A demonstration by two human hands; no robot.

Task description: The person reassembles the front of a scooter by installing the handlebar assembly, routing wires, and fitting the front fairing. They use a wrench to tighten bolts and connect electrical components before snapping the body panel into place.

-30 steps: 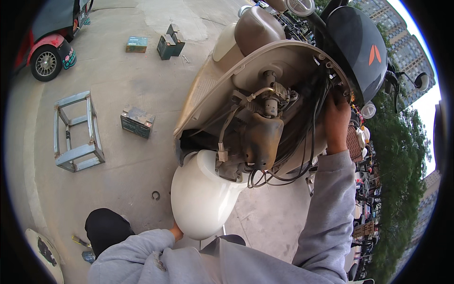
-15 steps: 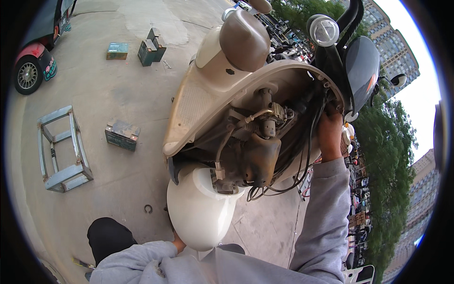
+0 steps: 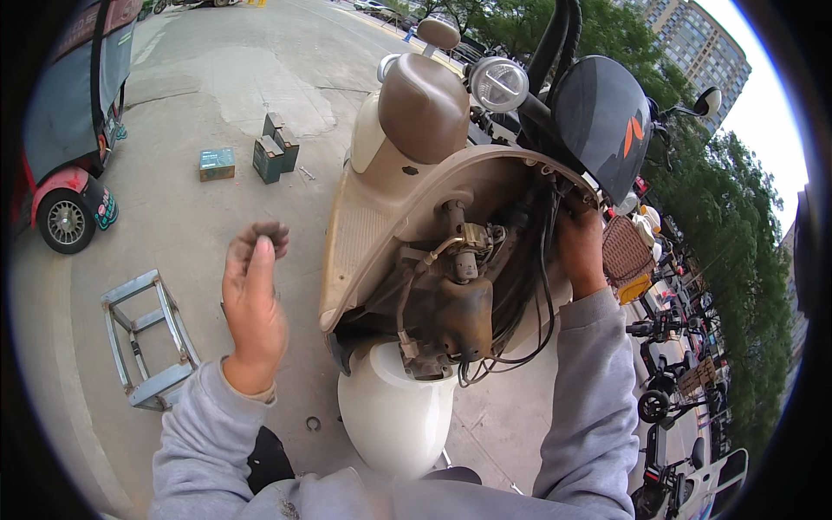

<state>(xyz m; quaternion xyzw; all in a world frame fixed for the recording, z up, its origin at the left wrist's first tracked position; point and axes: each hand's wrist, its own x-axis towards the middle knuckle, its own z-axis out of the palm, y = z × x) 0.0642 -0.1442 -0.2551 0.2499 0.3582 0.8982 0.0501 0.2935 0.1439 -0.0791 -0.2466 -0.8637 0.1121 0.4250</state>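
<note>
A scooter with its front cover off takes up the middle, its beige front body (image 3: 381,195) and white front fender (image 3: 394,416) facing me. My left hand (image 3: 256,308) is raised in the air left of the scooter, with its darkened fingers loosely curled, thumb apart, and nothing visible in them. My right hand (image 3: 581,247) reaches inside the upper right edge of the opened front body, beside the black cables (image 3: 546,260). Its fingers are hidden there. Between the hands, the steering column (image 3: 465,264) and a dirty brown cover (image 3: 464,321) are exposed.
A metal frame (image 3: 156,381) stands on the ground at left. Farther off are a green battery (image 3: 217,165) and dark battery cases (image 3: 269,160). A three-wheeler's wheel (image 3: 66,221) is at far left. Several parked scooters (image 3: 663,381) line the right side.
My left hand has come up from beside the white fender into the air at left. My right hand stays at the front body's upper edge. The view has shifted.
</note>
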